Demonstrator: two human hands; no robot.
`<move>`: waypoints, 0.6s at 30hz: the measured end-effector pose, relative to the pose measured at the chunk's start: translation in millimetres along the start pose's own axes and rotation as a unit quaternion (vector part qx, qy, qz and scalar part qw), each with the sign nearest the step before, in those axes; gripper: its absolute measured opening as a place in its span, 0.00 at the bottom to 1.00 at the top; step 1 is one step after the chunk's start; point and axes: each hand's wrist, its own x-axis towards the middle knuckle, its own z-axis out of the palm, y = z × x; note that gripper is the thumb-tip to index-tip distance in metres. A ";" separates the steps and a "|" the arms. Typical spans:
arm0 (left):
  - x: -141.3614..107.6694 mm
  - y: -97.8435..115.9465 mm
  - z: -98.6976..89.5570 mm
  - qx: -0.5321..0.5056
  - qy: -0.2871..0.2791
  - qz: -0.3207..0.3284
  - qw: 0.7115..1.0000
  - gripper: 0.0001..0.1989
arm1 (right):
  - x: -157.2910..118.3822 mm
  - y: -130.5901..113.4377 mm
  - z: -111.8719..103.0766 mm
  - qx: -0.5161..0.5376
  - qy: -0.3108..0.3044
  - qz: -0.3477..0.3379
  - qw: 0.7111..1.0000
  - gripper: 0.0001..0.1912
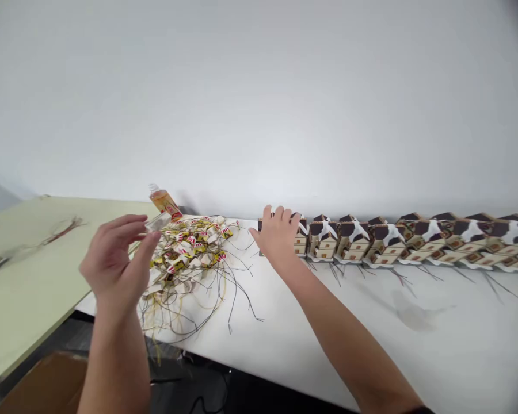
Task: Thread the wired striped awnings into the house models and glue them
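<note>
My left hand (123, 253) pinches a small clear, whitish piece (157, 222) between thumb and fingertips; its exact kind I cannot make out. Just beyond it, a bottle (166, 202) of amber liquid with a red and yellow label leans to the left. Beside this hand lies a heap of small yellow, white and red-striped pieces (194, 247) with thin wires attached. My right hand (278, 233) reaches over the leftmost small model house (301, 244), its fingers bent round the top and partly hiding it.
A row of similar model houses (354, 238), with dark roofs and white trim, runs right along the wall, wires trailing forward. On the left, a pale yellow table (26, 299) carries reddish wires (64, 230). A cardboard box (43, 382) and cables are below the table edge.
</note>
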 end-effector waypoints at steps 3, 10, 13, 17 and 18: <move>9.3 -1.8 3.8 -0.082 0.058 -0.006 0.995 0.13 | 19.9 -7.6 20.6 -0.029 -0.048 0.017 0.998 0.39; 54.3 -15.0 -10.7 -0.169 0.162 -0.097 0.967 0.13 | 21.8 7.6 23.5 0.058 -0.035 0.044 0.997 0.23; 72.2 -16.0 -13.0 -0.201 0.160 -0.109 0.960 0.15 | 26.6 14.6 14.3 0.116 -0.049 0.068 0.990 0.21; 91.2 -14.6 -10.9 -0.213 0.151 -0.102 0.960 0.17 | 24.3 19.6 -0.9 0.185 -0.069 0.041 0.980 0.21; 94.4 -13.1 -9.9 -0.211 0.144 -0.095 0.962 0.17 | 19.6 20.9 -5.3 0.198 -0.074 0.026 0.977 0.20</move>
